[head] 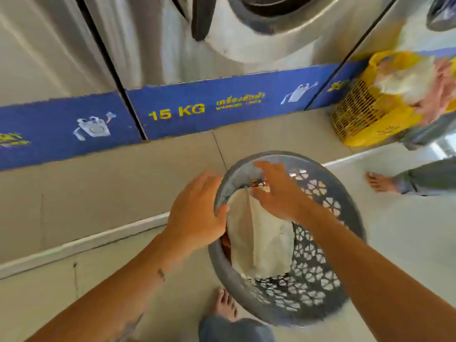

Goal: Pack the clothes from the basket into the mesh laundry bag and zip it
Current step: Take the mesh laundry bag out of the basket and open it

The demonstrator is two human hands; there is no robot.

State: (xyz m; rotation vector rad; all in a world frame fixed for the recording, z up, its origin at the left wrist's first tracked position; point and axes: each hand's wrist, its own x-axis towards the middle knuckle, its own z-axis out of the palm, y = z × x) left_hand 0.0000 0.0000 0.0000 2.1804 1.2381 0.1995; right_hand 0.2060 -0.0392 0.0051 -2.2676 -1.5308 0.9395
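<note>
A round grey plastic basket (320, 280) with flower-shaped holes stands tilted on the floor in the lower middle of the head view. Inside it lies a white mesh laundry bag (261, 245); something orange-brown (225, 243) shows beside it at the left wall. My left hand (197, 213) grips the basket's left rim, thumb inside. My right hand (278, 191) reaches into the basket from the right, fingers spread over the bag's top edge near a small dark-red piece. Whether those fingers pinch the bag is unclear.
Steel washing machines (172, 45) with a blue "15 KG" band (177, 111) stand straight ahead. A yellow basket (365, 112) full of clothes sits at the far right. Another person's bare foot (380, 182) is on the right. My own foot (223, 304) is beside the grey basket.
</note>
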